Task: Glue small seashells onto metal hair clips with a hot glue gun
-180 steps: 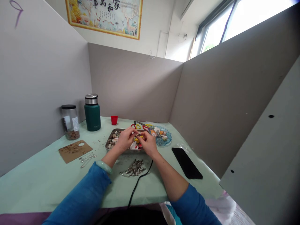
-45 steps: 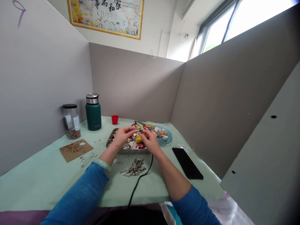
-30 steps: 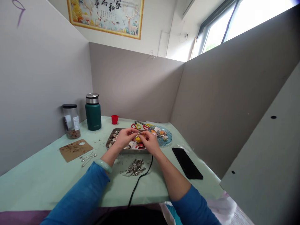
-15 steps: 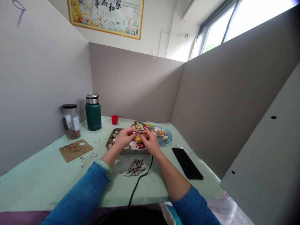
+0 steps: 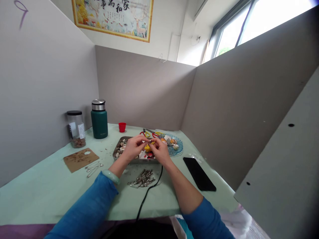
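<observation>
My left hand (image 5: pixel 136 146) and my right hand (image 5: pixel 159 150) meet fingertip to fingertip above a metal tray (image 5: pixel 146 161). Both are closed in a pinch around something small, mostly hidden by the fingers and too tiny to name. Beneath them the tray holds pebble-like pieces (image 5: pixel 120 148), a yellow piece (image 5: pixel 148 148) and some red and white bits. Close below my wrists lies a pile of small silvery metal clips (image 5: pixel 144 178). A pale green bangle (image 5: pixel 111 176) circles my left wrist.
A blue glass plate (image 5: pixel 179 150) with small ornaments sits right of the tray; pliers (image 5: pixel 152 133) and a red cup (image 5: pixel 122 127) stand behind. At left are a green flask (image 5: pixel 99 121), a jar (image 5: pixel 76 129), cardboard (image 5: pixel 81 160) and safety pins (image 5: pixel 93 168). A black phone (image 5: pixel 199 174) lies right of a black cord (image 5: pixel 146 196).
My hands stay over the tray in nearly the same place, with only a slight shift of the fingers. Nothing else has visibly moved.
</observation>
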### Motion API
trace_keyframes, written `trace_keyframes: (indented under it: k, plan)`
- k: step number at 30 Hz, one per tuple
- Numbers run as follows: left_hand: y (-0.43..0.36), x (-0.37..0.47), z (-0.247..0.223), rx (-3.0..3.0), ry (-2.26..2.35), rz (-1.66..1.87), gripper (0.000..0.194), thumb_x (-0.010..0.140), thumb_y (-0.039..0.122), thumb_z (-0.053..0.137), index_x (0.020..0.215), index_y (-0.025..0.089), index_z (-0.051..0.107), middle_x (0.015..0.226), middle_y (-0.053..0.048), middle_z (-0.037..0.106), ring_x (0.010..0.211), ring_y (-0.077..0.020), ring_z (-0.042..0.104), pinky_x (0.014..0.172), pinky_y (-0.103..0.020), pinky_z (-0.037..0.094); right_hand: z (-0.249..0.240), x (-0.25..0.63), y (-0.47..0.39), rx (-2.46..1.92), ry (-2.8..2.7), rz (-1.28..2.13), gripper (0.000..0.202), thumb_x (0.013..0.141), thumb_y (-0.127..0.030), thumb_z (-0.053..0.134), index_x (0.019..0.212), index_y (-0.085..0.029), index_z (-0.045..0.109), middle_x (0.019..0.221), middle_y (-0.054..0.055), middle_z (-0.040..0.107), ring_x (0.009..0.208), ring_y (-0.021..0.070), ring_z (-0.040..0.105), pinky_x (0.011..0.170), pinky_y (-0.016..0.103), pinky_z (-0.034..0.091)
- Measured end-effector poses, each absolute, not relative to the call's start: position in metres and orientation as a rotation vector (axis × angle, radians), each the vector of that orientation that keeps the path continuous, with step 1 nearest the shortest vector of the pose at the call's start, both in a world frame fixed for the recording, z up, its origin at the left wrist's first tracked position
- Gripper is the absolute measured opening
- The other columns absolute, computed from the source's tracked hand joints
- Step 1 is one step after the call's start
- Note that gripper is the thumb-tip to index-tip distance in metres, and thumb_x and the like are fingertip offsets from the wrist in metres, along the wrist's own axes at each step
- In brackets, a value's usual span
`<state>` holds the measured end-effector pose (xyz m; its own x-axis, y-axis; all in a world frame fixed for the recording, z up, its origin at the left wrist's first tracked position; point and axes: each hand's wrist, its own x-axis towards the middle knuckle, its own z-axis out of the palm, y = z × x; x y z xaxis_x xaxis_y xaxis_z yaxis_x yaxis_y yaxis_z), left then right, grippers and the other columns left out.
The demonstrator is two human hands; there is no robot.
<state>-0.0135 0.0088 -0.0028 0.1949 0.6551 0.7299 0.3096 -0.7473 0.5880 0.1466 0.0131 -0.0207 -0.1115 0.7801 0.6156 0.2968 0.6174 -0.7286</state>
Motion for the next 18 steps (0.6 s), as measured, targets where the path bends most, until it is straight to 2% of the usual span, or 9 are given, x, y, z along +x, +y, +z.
trace_keyframes:
  k: [8, 18]
  plan:
    - [0.0016, -0.0128, 0.0012, 2.396, 0.962, 1.601, 0.018, 0.082, 0.021, 0.051, 0.083, 0.021, 0.069, 0.088, -0.007, 0.066, 0.077, -0.0161, 0.060, 0.072, -0.026, 0.046, -0.0217, 0.1467, 0.0145, -0.901, -1.705, 0.480, 0.024, 0.077, -0.040, 0.057, 0.088, -0.018, 0.060, 0.052, -0.007, 0.042, 0.048, 0.0105, 0.041, 0.050, 0.022, 0.035]
    - [-0.0014, -0.0128, 0.0012, 2.395, 0.948, 1.580, 0.017, 0.082, 0.021, 0.051, 0.085, 0.020, 0.068, 0.090, -0.008, 0.066, 0.078, -0.0164, 0.060, 0.070, -0.026, 0.046, -0.0215, 0.1473, 0.0101, -0.949, -1.775, 0.309, 0.021, 0.082, -0.035, 0.053, 0.093, -0.019, 0.061, 0.053, -0.005, 0.048, 0.050, 0.0115, 0.045, 0.052, 0.022, 0.034]
